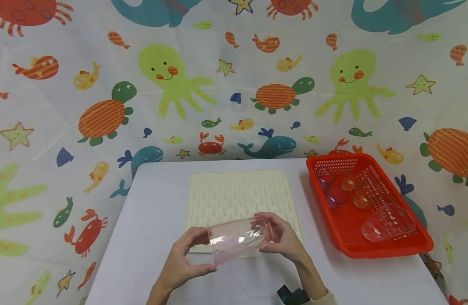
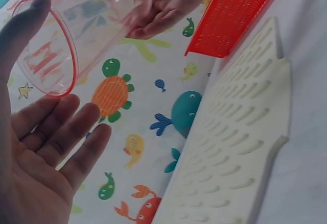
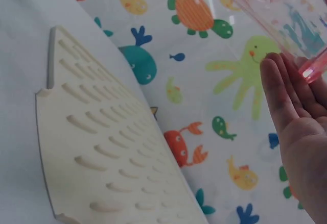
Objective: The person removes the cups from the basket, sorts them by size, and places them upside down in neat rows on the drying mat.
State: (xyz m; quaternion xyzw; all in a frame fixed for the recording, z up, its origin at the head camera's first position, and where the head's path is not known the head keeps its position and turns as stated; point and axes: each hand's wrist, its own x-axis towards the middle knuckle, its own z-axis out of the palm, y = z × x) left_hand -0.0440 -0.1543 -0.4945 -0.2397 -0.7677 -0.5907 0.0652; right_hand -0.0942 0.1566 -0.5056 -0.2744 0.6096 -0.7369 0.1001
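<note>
A clear pink-tinted cup (image 1: 238, 238) lies tilted on its side in the air, held between both hands above the front of the cream ridged mat (image 1: 241, 195). The left hand (image 1: 184, 258) grips its rim end between thumb and fingertips; in the left wrist view that hand (image 2: 56, 132) has its thumb at the red rim of the cup (image 2: 92, 25). At the other end, the right hand (image 1: 285, 239) curls fingers and thumb round the cup. In the right wrist view the right hand (image 3: 301, 127) touches the cup's pink edge (image 3: 311, 73).
On the right of the white table (image 1: 154, 203) stands a red basket (image 1: 333, 231) holding a clear cup (image 1: 388, 222) and several small coloured transparent pieces (image 1: 337, 194). A cloth with sea animals (image 1: 218, 97) hangs behind the table.
</note>
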